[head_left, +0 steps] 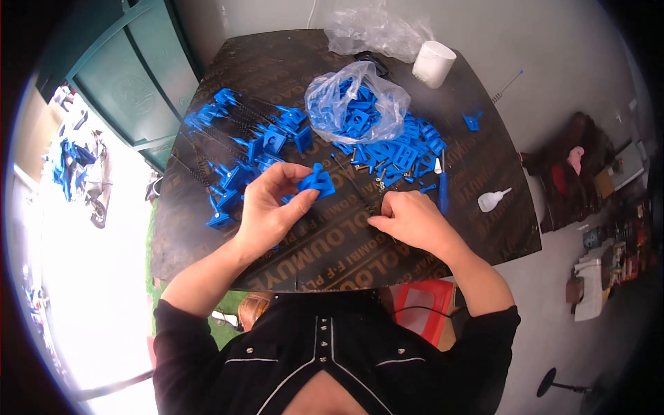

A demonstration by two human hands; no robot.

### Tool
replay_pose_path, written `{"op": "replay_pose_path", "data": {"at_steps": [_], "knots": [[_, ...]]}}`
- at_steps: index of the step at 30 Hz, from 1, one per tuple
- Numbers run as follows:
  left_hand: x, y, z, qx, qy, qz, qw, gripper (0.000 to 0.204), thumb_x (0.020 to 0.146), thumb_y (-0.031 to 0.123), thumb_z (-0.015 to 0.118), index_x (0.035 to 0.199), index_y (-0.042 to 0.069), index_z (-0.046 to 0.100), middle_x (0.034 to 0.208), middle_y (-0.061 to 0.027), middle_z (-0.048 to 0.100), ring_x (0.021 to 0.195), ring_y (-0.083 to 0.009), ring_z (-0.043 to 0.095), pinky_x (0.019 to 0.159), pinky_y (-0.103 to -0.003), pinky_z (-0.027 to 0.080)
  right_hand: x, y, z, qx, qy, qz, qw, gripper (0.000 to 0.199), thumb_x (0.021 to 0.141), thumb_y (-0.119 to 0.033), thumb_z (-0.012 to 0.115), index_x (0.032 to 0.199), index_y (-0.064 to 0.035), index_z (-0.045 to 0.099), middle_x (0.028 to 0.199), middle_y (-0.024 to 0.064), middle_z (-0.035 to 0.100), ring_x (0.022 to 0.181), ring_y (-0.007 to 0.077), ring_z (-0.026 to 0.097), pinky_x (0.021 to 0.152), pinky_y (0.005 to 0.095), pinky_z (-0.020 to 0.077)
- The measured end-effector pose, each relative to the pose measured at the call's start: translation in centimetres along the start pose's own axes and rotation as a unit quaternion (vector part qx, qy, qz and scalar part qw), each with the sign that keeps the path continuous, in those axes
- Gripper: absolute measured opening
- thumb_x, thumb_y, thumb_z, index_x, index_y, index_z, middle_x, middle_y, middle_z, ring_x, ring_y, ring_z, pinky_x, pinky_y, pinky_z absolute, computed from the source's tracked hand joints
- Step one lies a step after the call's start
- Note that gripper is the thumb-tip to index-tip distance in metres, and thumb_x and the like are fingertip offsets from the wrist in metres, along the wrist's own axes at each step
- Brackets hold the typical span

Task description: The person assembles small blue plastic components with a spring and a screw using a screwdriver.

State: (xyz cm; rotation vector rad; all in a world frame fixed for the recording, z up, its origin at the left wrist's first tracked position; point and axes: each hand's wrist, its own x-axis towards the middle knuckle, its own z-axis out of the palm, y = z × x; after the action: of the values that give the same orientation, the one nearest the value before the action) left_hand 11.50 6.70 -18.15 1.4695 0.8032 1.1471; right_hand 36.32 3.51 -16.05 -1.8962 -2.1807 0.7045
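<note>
My left hand (271,206) pinches a small blue plastic bracket (319,183) between thumb and fingers, above the middle of the dark table (484,232). To its right, my right hand (417,221) is closed, thumb against bent fingers, low over the tabletop. Whatever those fingers hold, if anything, is too small or hidden to make out. Loose metal screws (382,166) lie just beyond the right hand, beside a heap of flat blue plastic pieces (411,146). Left of my left hand are several blue assemblies (232,181), some with dark coil springs (207,142).
Behind the heap sits a clear bag (398,104) of blue parts. A blue-handled screwdriver (443,195) and a white squeeze bottle (491,200) lie on the right. A white cup (434,64) and crumpled plastic (377,31) are at the far edge. Below the near edge is a red stool (423,304).
</note>
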Motion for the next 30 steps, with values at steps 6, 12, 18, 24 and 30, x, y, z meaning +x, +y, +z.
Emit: {"op": "replay_pose_path", "data": {"at_steps": [6, 12, 18, 24, 30], "knots": [[-0.2, 0.4, 0.5, 0.029, 0.003, 0.022, 0.999, 0.028, 0.082, 0.006, 0.07, 0.106, -0.003, 0.057, 0.098, -0.0062, 0.064, 0.089, -0.0103, 0.06, 0.081, -0.026, 0.049, 0.4, 0.5, 1.0, -0.029, -0.006, -0.021, 0.999, 0.024, 0.075, -0.022, 0.068, 0.077, 0.0018, 0.066, 0.076, 0.0205, 0.066, 0.076, 0.0363, 0.065, 0.07, 0.0424, 0.0504], [-0.3, 0.7, 0.4, 0.048, 0.008, 0.027, 0.998, 0.029, 0.08, 0.006, 0.071, 0.105, -0.002, 0.058, 0.096, -0.0055, 0.064, 0.087, -0.0105, 0.06, 0.078, -0.025, 0.049, 0.0, 0.2, 0.5, 0.005, -0.03, -0.016, 0.999, 0.022, 0.074, -0.019, 0.065, 0.074, 0.0031, 0.066, 0.074, 0.0244, 0.064, 0.075, 0.0396, 0.063, 0.07, 0.0449, 0.0502], [-0.2, 0.1, 0.3, 0.085, 0.021, 0.055, 0.995, 0.03, 0.079, 0.008, 0.072, 0.103, -0.002, 0.058, 0.092, -0.0058, 0.065, 0.084, -0.0108, 0.061, 0.076, -0.026, 0.05, -0.4, 0.2, -0.4, 0.157, -0.005, -0.01, 0.988, 0.019, 0.076, -0.013, 0.066, 0.075, 0.0053, 0.062, 0.066, 0.015, 0.063, 0.061, 0.0223, 0.063, 0.059, 0.0345, 0.0494], [-0.3, 0.0, 0.4, 0.126, 0.036, 0.066, 0.989, 0.031, 0.078, 0.009, 0.073, 0.102, -0.002, 0.059, 0.09, -0.0082, 0.065, 0.08, -0.0123, 0.061, 0.072, -0.027, 0.05, -0.2, 0.0, -1.6, 0.376, -0.02, -0.026, 0.926, 0.005, 0.082, -0.002, 0.059, 0.08, 0.0004, 0.056, 0.064, 0.0044, 0.058, 0.049, 0.0062, 0.052, 0.043, 0.0216, 0.0403], [-0.4, 0.5, 0.6, 0.177, 0.055, 0.073, 0.98, 0.032, 0.076, 0.011, 0.074, 0.1, -0.002, 0.059, 0.088, -0.0113, 0.064, 0.075, -0.0165, 0.062, 0.067, -0.029, 0.051, 0.4, -0.9, -2.5, 0.479, 0.004, -0.087, 0.874, 0.005, 0.084, 0.005, 0.051, 0.085, 0.0013, 0.055, 0.07, 0.0109, 0.061, 0.047, 0.011, 0.055, 0.042, 0.0218, 0.0446]]}}
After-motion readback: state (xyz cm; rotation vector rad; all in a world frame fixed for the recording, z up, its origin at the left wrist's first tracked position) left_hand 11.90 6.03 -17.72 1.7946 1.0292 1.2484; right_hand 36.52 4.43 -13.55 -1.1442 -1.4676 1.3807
